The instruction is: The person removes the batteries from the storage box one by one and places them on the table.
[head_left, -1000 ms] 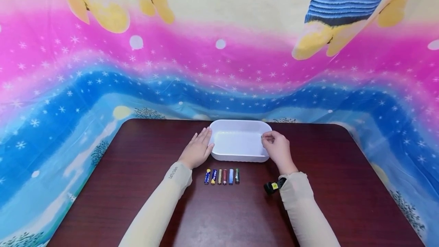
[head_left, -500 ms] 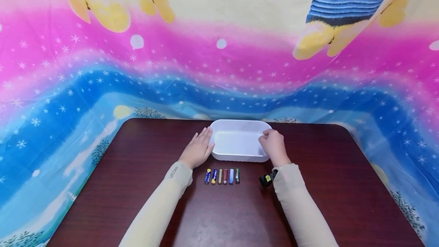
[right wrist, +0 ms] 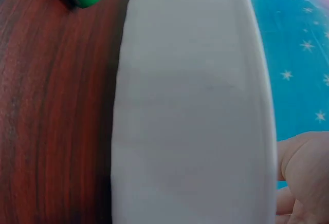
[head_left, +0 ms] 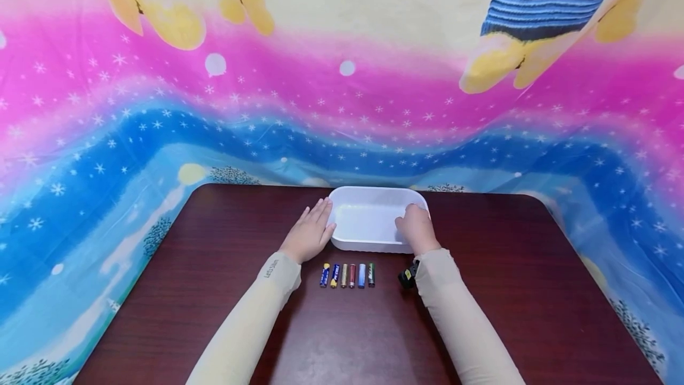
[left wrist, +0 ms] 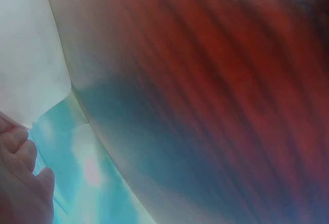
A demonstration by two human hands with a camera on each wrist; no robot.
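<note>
A white rectangular tray (head_left: 372,247) stands at the far side of the table. My left hand (head_left: 308,233) rests against its left end, fingers straight and together. Over the tray's right part is my right hand (head_left: 418,229), fingers curled; whether they hold anything is hidden. In the right wrist view the tray's wall (right wrist: 185,106) covers much of that hand (right wrist: 308,175). In front of the tray, several batteries lie side by side, from a blue-and-yellow battery (head_left: 325,275) on the left to a dark green battery (head_left: 371,275) on the right.
The dark red-brown wooden table (head_left: 214,290) has rounded far corners. Behind it hangs a colourful patterned cloth (head_left: 299,100). A small black device (head_left: 407,275) sits at my right wrist. The left wrist view is mostly blurred.
My right hand has moved left from the tray's right rim, farther over its inside, and its fingers have turned more out of sight. The left hand and the batteries have stayed put.
</note>
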